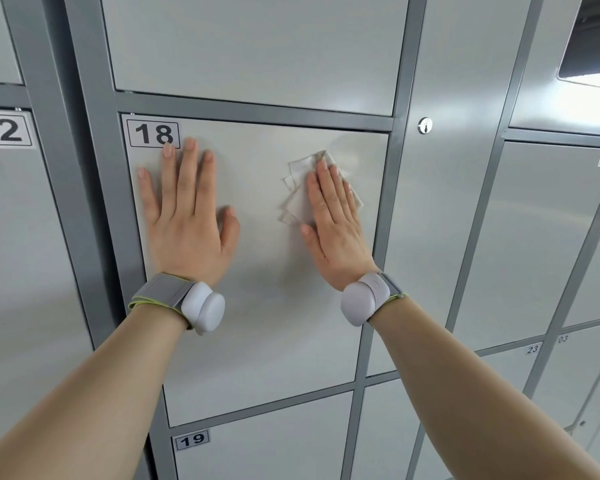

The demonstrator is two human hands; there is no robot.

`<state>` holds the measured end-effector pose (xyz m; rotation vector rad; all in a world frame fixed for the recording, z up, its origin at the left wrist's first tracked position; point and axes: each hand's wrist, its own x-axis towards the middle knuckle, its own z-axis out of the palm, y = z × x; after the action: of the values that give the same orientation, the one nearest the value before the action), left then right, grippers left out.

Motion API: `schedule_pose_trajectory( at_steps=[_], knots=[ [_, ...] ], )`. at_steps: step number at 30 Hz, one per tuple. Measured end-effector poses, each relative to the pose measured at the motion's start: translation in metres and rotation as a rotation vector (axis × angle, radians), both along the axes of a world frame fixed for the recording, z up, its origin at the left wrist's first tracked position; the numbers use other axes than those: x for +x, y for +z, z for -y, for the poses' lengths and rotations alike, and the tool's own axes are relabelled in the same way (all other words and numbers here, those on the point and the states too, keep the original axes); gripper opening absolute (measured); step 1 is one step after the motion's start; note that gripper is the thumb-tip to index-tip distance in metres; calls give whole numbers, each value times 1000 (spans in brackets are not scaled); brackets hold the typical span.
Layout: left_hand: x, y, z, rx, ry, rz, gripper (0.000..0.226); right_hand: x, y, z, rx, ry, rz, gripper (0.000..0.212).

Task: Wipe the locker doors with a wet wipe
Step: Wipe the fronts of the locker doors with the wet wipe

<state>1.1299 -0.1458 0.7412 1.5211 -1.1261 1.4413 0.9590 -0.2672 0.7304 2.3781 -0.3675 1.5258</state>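
Left hand (pixel 187 220) flat, fingers spread, bracing pale grey metal locker door numbered 18 (pixel 257 306). Right hand (pixel 336 223) flat, fingers together, pressing crumpled white wet wipe (pixel 297 199) on door's upper right. Risk: loose wipe corners slip out from under palm. Wipe's long axis tilts up-right.
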Motion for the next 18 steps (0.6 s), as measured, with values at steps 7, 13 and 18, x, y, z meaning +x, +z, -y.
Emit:
schedule_pose_trajectory(
  at_steps=[7, 13, 18],
  knots=[
    [0, 0, 0, 0, 5, -3, 62, -10, -13, 1, 20, 14, 23, 50],
    [1, -1, 0, -7, 8, 7, 63, -7, -4, 6, 68, -92, 171, 51],
    [2, -1, 0, 3, 4, 7, 63, 3, 18, 4, 107, -143, 253, 54]
  ],
)
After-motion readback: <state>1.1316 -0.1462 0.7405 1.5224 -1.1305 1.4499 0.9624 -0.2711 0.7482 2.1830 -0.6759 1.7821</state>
